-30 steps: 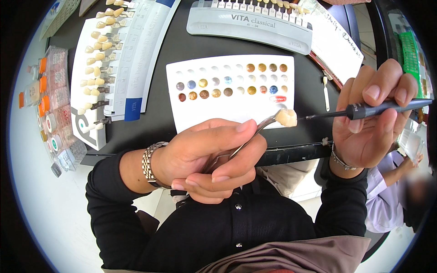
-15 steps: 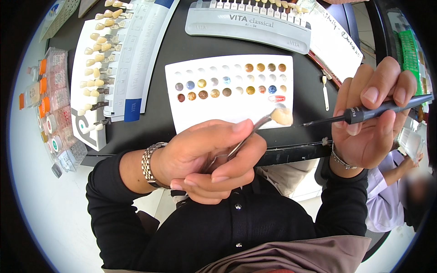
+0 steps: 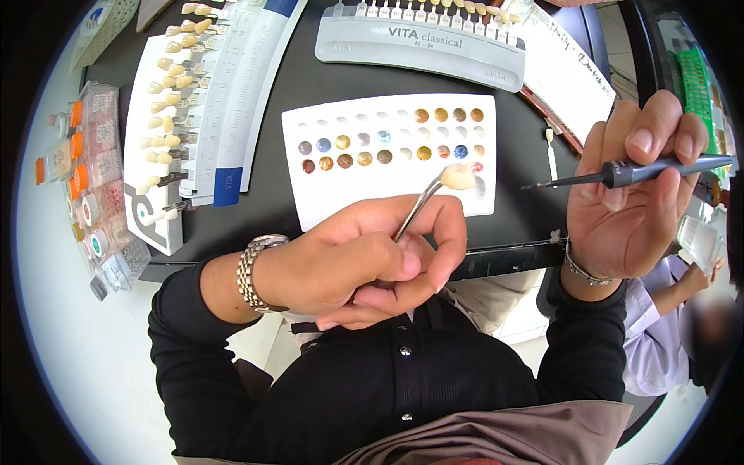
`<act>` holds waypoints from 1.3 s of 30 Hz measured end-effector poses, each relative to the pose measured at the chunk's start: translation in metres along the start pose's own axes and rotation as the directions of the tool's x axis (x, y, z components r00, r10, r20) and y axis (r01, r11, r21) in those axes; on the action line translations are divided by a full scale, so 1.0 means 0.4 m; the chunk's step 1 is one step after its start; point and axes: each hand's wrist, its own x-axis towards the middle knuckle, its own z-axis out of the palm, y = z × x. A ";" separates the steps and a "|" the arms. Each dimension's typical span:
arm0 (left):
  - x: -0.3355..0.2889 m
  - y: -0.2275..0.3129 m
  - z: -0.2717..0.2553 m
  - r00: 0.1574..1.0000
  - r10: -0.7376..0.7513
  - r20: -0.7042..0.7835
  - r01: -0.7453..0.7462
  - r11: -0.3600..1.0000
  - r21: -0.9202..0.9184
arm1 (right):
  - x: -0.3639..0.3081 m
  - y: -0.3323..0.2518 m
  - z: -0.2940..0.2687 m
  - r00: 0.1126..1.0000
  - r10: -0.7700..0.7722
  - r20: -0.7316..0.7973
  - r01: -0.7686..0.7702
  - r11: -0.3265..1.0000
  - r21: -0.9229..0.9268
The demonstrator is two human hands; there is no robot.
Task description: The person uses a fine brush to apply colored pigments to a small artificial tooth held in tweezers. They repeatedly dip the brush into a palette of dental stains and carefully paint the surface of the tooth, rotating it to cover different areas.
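Observation:
My left hand [image 3: 364,256] is closed around slim metal tweezers [image 3: 419,206]. Their far end grips a cream-coloured tooth crown [image 3: 458,177], raised in front of the lower right part of a white palette [image 3: 341,194]. Wells of white, brown, yellow and blue paste fill the palette's upper rows. To the right, my right hand [image 3: 628,198] pinches a thin brush [image 3: 659,170] by its dark blue-black handle. The brush's fine dark tip points left toward the crown, with a gap between them.
A tooth shade guide [image 3: 221,116] stands at left, and a grey one [image 3: 422,53] lies at the back. Clear boxes with orange lids [image 3: 97,174] sit at far left. A single shade tab [image 3: 551,151] lies near a white card [image 3: 570,62]. Another person's lilac sleeve [image 3: 659,333] shows at right.
My left hand has turned, shifting the crown up and to the left. The brush in my right hand has risen and its tip now lies more level.

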 end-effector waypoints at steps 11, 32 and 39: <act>0.011 -0.016 -0.009 0.997 -0.058 0.041 0.052 0.990 0.134 | -0.001 -0.013 0.022 1.000 0.030 0.001 -0.030 1.000 0.008; 0.008 -0.026 -0.004 0.997 -0.069 -0.029 0.070 0.996 0.053 | 0.002 -0.016 0.010 0.987 0.012 0.162 -0.005 0.999 -0.040; 0.006 -0.024 -0.009 0.996 -0.087 0.008 0.086 0.995 0.044 | 0.003 0.002 0.010 0.982 0.002 0.189 -0.003 1.000 0.005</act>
